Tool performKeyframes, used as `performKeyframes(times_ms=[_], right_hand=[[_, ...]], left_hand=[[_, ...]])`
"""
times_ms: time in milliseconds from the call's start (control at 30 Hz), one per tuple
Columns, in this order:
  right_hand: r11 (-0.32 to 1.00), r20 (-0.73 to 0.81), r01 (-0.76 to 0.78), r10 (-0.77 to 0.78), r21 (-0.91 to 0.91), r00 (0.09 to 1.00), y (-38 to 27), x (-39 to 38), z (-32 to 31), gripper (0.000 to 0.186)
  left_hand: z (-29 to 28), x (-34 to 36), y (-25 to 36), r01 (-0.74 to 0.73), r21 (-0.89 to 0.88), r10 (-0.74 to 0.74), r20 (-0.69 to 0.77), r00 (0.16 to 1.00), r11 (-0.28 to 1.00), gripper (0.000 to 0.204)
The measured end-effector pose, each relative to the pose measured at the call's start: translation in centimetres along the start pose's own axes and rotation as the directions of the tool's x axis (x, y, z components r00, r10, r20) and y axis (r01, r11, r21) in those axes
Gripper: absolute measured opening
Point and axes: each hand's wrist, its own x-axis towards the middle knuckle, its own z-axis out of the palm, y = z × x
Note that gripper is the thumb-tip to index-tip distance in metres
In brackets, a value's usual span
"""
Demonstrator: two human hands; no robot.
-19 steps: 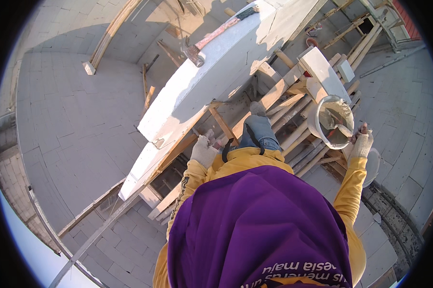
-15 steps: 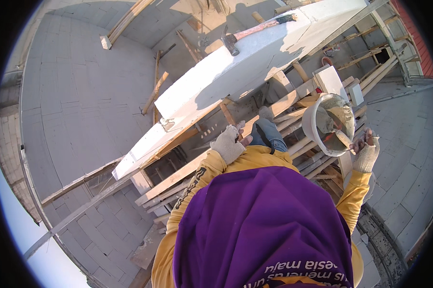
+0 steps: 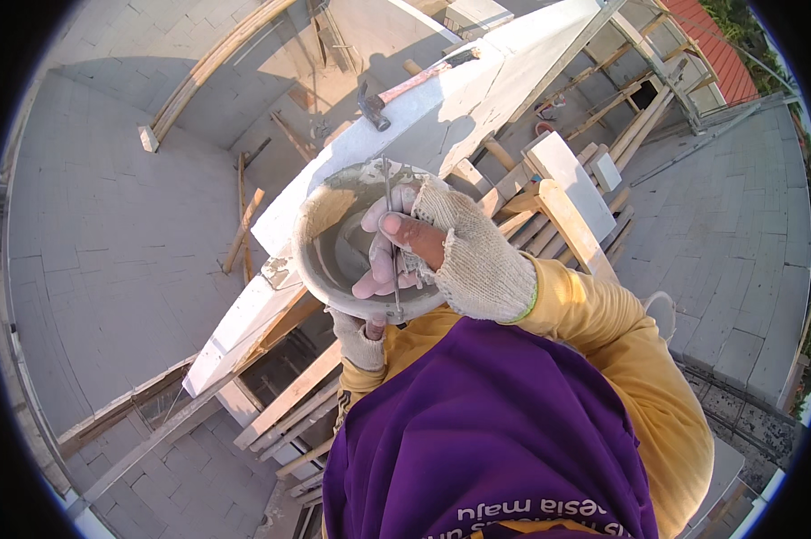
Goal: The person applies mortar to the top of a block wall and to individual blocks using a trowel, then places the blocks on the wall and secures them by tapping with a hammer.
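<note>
Cream knit fabric is worn over both hands as fingerless gloves [image 3: 491, 265]. On the right hand [image 3: 459, 242], the bare fingers [image 3: 380, 259] are coated with pale residue and curled narrow; a thin grey metal rod [image 3: 395, 292] is pinched between them and the thumb. Whether this rod is fixed to the vessel below cannot be told. The left hand [image 3: 360, 340] is placed low at the near side of the vessel, with one digit showing against the outer wall; its remaining fingers are hidden, so their spread cannot be told.

Directly beneath the right fingers, a round, off-white, open-topped bucket [image 3: 308, 242] is positioned in front of the torso. Its inner wall is smeared with grey mortar.

Beyond the bucket, a long white block wall [image 3: 477, 90] is seen running diagonally. A hammer with a dark metal head and a reddish handle [image 3: 414, 85] is laid on its top. To the right, a flat white rectangular block [image 3: 574, 180] is located next to a light-brown wooden plank [image 3: 574, 232].
</note>
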Motion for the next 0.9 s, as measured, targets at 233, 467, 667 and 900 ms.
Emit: performKeyframes(times_ms=[233, 467, 667, 900], right_hand=[[0.948, 0.323, -0.210, 0.126, 0.238, 0.938, 6.6, 2.7, 9.7, 0.017], [0.933, 0.625, -0.352, 0.320, -0.077, 0.712, 16.6, 6.5, 14.0, 0.017], [0.235, 0.886, 0.889, -0.163, -0.394, 0.435, 15.6, 7.6, 15.8, 0.027], [-0.288, 0.426, 0.753, 0.681, -0.592, 0.596, 15.9, 12.7, 6.8, 0.049]], left_hand=[[-1.4, -4.6, 5.1, -0.222, 0.361, 0.339, -0.302, 0.891, 0.906, 0.091], [-1.3, -9.0, 5.2, -0.120, 0.519, 0.490, -0.669, 0.559, 0.846, 0.082], [-1.8, -11.2, 2.2, -0.180, 0.264, 0.302, -0.922, 0.241, 0.948, 0.070], [-4.8, -13.5, 1.4, -0.032, 0.222, 0.224, -0.967, 0.125, 0.975, 0.069]])
